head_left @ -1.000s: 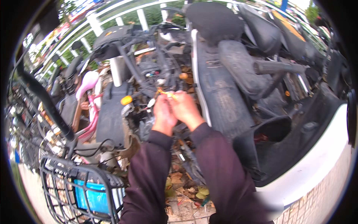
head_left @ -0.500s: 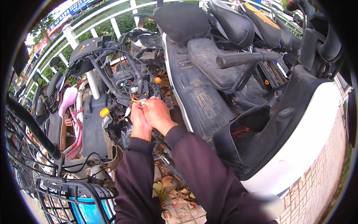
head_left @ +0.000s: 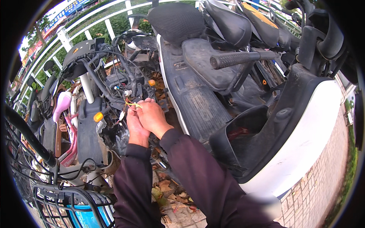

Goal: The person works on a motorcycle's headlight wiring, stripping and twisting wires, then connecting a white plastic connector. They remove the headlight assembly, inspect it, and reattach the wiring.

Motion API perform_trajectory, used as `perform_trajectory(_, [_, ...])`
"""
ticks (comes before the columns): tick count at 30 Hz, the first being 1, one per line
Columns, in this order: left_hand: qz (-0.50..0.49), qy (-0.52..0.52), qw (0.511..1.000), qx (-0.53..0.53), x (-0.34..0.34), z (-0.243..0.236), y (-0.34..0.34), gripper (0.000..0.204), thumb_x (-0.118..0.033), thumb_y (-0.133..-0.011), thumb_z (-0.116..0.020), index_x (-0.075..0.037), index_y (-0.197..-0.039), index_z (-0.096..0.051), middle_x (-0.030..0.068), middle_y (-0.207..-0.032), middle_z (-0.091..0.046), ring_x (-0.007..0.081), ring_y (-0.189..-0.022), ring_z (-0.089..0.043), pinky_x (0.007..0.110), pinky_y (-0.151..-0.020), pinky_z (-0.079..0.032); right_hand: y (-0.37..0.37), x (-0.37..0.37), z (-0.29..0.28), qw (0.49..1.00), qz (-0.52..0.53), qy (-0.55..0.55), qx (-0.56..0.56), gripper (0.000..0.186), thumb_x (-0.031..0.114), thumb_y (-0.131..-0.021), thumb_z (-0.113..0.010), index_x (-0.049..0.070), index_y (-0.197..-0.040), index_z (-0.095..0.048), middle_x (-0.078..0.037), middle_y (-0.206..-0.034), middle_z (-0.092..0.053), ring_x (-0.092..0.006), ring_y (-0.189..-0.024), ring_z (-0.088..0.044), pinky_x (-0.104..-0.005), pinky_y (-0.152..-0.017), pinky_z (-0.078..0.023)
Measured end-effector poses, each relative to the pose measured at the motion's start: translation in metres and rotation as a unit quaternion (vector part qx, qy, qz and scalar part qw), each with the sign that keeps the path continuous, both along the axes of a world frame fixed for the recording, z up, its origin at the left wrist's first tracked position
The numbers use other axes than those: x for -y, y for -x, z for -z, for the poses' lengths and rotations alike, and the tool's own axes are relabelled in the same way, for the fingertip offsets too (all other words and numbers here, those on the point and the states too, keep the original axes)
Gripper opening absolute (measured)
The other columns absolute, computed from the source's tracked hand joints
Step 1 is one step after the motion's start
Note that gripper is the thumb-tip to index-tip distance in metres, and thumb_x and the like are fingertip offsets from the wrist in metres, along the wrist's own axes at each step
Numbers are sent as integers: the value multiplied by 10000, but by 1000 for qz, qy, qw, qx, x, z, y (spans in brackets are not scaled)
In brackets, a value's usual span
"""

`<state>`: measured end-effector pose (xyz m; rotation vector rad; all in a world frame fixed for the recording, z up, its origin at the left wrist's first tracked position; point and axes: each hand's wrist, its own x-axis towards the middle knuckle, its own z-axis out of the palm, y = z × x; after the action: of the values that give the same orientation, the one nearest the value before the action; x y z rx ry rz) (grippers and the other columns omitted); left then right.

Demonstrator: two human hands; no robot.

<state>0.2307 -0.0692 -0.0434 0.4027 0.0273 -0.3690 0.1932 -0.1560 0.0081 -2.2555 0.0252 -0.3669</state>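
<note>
Both my hands are together at the middle, over the exposed front of a stripped electric scooter. My left hand (head_left: pixel 136 128) has its fingers closed on a thin bunch of wires (head_left: pixel 131 103), yellow, red and dark. Pressed against it from the right, my right hand (head_left: pixel 153 117) also pinches the wires, its fingertips partly hidden behind its back. A small white plug connector (head_left: pixel 121 115) hangs just left of my fingers. Another white connector (head_left: pixel 127 92) sits a little farther off among black cables. Dark sleeves cover both forearms.
A scooter with a ribbed black footboard (head_left: pixel 205 102) and white front panel (head_left: pixel 292 140) stands close on the right. At lower left is a black wire basket (head_left: pixel 42 201). A pink bicycle saddle (head_left: pixel 62 103) and orange reflector (head_left: pixel 98 116) lie left. A white fence (head_left: pixel 110 28) runs behind.
The whole scene has shifted slightly left in the picture as the view turned. My hands stay together on the wires, with little visible change in their grip.
</note>
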Motion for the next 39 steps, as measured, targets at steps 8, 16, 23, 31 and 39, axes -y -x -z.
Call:
perform_trajectory(8, [15,49,999,20,2,6,-8,393,-290,-1014,-413,25,-1012,-648,230,-1129,-720,405,-1132,-658,491,-1068,-497,-2,0,6,999,-6,-4,32,208,215,-1007,-541,65,-1030,-683,-212,-983,-708,-443,-966,-675,-556,-823,-533])
perform_trajectory(16, [-8,-35,999,27,2,-2,-4,356,-309,-1002,-470,-10,-1026,-662,171,-1080,-733,341,-1061,-691,460,-1022,-526,-16,5,17,995,-28,54,85,263,224,-938,-593,-10,-949,-713,-235,-1002,-688,-415,-995,-655,-518,-859,-539])
perform_trajectory(23, [-35,-17,999,-21,11,-13,-2,326,-259,-963,-519,21,-1012,-678,225,-1120,-742,377,-1110,-686,477,-1049,-521,-11,8,13,995,-28,-93,21,273,270,-1014,-583,62,-1075,-750,-239,-966,-729,-448,-941,-696,-541,-823,-541])
perform_trajectory(31, [-53,-20,998,-13,12,-16,-2,315,-237,-1009,-501,34,-1012,-662,230,-1076,-741,340,-1012,-710,432,-968,-557,-16,8,20,983,-56,-176,17,252,170,-1047,-588,-30,-1077,-738,-75,-936,-743,-145,-857,-675,-325,-765,-523])
perform_trajectory(39, [-96,-50,994,-31,11,-16,-9,297,-216,-1024,-467,20,-1004,-647,213,-1026,-735,338,-968,-709,439,-936,-573,-21,9,24,978,-63,-195,38,269,230,-1008,-585,18,-1028,-749,-246,-969,-722,-434,-935,-698,-505,-800,-539])
